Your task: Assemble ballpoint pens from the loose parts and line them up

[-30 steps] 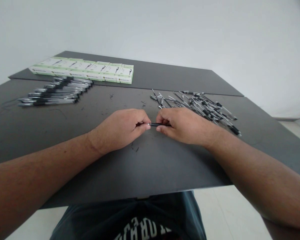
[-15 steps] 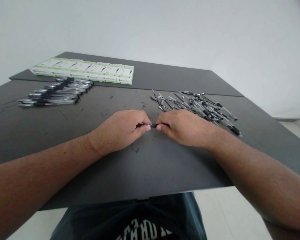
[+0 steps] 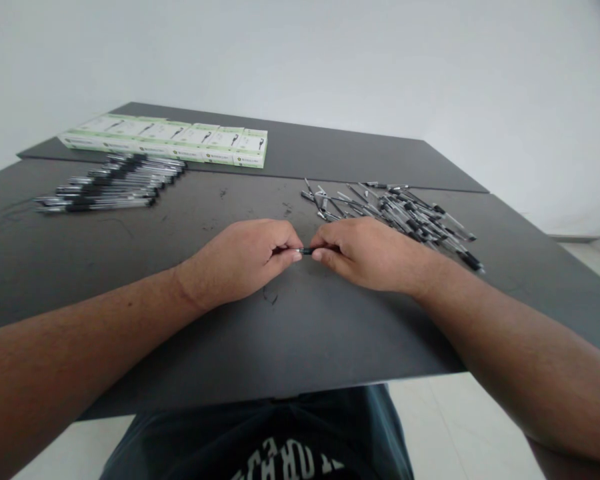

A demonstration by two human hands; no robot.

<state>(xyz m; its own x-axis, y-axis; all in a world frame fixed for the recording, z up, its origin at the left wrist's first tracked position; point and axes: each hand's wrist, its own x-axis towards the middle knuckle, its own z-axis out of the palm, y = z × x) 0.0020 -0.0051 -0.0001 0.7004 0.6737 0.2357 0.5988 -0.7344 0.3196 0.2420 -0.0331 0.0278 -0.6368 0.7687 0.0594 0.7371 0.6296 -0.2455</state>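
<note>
A black and clear pen [image 3: 306,251] lies level between my two hands above the near part of the grey table. My left hand [image 3: 247,257] pinches its left end between thumb and forefinger. On the other end, my right hand [image 3: 367,253] has its thumb and fingers closed. Only a short middle length of the pen shows; both ends are hidden in my fingers. Right behind my right hand spreads a loose pile of pen parts [image 3: 415,213], with clear barrels, black grips and thin refills.
Several pens [image 3: 113,183] lie side by side in a slanting row on the left. Behind them stands a line of white and green boxes [image 3: 180,140] with pen pictures. Dark marks [image 3: 270,297] stain the grey table [image 3: 280,347], whose near edge runs by my lap.
Both hands hold nearly the same place and keep their grip on the pen. My right hand has shifted very slightly; the things on the table stay where they were.
</note>
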